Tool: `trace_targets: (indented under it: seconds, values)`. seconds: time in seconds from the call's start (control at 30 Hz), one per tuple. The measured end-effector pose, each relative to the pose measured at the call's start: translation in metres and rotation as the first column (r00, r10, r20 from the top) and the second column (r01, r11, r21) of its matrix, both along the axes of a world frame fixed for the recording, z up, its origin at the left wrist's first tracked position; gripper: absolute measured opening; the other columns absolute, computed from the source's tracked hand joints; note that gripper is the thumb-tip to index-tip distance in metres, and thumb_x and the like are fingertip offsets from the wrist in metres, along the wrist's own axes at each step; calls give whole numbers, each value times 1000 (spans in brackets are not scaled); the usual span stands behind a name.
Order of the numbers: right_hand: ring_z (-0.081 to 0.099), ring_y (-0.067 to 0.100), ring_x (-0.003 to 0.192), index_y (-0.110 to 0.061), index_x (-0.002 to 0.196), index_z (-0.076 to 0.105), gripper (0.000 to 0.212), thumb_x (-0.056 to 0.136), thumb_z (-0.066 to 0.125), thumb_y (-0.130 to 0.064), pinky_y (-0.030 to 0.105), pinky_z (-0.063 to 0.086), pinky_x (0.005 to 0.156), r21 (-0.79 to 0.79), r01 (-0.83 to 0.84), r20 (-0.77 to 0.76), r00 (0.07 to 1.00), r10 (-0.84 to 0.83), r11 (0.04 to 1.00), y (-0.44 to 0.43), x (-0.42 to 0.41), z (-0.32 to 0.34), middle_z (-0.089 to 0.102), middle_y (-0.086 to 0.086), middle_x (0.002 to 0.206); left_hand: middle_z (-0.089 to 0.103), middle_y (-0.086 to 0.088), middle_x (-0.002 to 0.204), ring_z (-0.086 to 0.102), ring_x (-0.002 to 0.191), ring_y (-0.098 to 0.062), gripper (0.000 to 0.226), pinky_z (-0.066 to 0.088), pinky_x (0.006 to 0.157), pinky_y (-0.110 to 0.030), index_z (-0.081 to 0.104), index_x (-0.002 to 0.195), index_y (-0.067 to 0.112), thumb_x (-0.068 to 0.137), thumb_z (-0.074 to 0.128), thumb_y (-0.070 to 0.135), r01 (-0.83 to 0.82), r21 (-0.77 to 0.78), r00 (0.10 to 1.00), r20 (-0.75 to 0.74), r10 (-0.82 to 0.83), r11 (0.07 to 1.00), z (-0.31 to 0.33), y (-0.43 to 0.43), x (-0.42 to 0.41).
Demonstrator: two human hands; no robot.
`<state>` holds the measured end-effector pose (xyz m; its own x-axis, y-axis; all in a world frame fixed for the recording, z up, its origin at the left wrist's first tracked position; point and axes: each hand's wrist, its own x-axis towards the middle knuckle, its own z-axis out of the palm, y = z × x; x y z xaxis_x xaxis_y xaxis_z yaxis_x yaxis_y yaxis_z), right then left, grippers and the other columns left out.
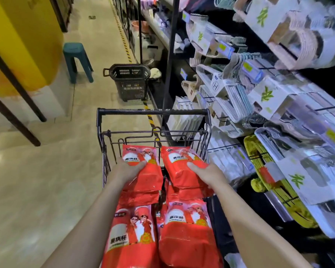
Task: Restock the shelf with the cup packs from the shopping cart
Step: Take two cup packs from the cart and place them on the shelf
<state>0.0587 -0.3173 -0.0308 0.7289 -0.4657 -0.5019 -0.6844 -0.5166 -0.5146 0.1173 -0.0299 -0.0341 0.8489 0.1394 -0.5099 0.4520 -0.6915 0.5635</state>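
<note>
Grips clamped: left hand (128, 169) on left cup pack (150, 177), right hand (209, 174) on right cup pack (179, 172), arms outstretched.

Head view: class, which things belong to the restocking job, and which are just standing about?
Job: cup packs, shopping cart, shelf, left hand, right hand, each gripping a pack.
Standing about: black basket, teal stool, hanger packs.
</note>
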Motion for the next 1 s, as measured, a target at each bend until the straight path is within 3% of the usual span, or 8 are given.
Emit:
trace_targets:
  seconds: [0.1, 0.23, 0.33, 0.53, 0.67, 0.8, 0.9, 1.0]
  values:
    - [67, 31, 113, -9, 126, 63, 95, 64, 80, -79, 45, 60, 91, 121, 5, -65, 998, 2, 993, -2, 6, 0, 68, 10, 127, 67, -17, 131, 64, 125, -37, 103, 48, 90, -37, 45, 148, -3, 82, 75, 72, -37, -12, 999, -35, 36, 999, 0, 2, -3]
    - [64, 28, 116, -11, 136, 56, 100, 58, 95, -61, 41, 61, 79, 302, 111, -174, 983, -60, 947, -5, 13, 6, 65, 8, 131, 71, -18, 128, 69, 114, -37, 89, 57, 100, -44, 63, 133, 1, 75, 87, 63, -106, -126, 994, -42, 101, 986, -5, 5, -9]
    - [68, 26, 105, -12, 130, 57, 91, 60, 96, -56, 41, 63, 79, 358, 101, -225, 974, -20, 928, -3, 13, 12, 69, 8, 114, 72, -17, 118, 71, 107, -37, 88, 59, 97, -47, 66, 129, 0, 71, 91, 61, -217, -234, 975, -91, 201, 948, -7, 11, -13]
    - [71, 23, 88, -18, 99, 60, 47, 75, 92, -42, 42, 60, 81, 416, 106, -52, 994, -92, 903, 3, -14, 16, 73, 6, 96, 78, -17, 103, 77, 86, -34, 71, 64, 78, -43, 69, 115, 2, 67, 99, 45, -316, -411, 947, -197, 255, 855, -6, 24, -21]
    - [75, 16, 78, -13, 108, 71, 34, 82, 89, -27, 26, 59, 63, 483, 71, 107, 984, -140, 873, 8, -40, 14, 78, 3, 93, 78, -20, 98, 77, 81, -34, 56, 62, 67, -40, 68, 107, 3, 70, 99, 31, -337, -503, 941, -187, 281, 796, -1, 21, -37]
    - [78, 18, 92, -22, 111, 71, 51, 67, 96, -28, 41, 62, 89, 478, 69, 214, 958, -192, 876, 14, -70, 12, 81, 1, 103, 81, -19, 103, 80, 88, -39, 93, 66, 74, -55, 70, 121, 7, 42, 107, 37, -354, -615, 935, -215, 282, 705, -1, 22, -62]
    - [77, 18, 97, -24, 125, 58, 88, 47, 96, -41, 46, 61, 94, 523, 77, 270, 930, -251, 849, 18, -95, 21, 78, 0, 110, 81, -19, 106, 79, 94, -42, 87, 62, 83, -66, 69, 125, 9, 49, 105, 29, -340, -705, 937, -199, 287, 622, 11, 22, -89]
    - [76, 9, 95, -28, 121, 58, 65, 69, 95, -33, 31, 61, 88, 554, 47, 369, 881, -295, 831, 18, -129, 38, 76, -6, 109, 81, -16, 108, 79, 97, -38, 74, 61, 92, -60, 70, 124, 11, 58, 98, 27, -270, -768, 952, -121, 283, 580, 27, 18, -116]
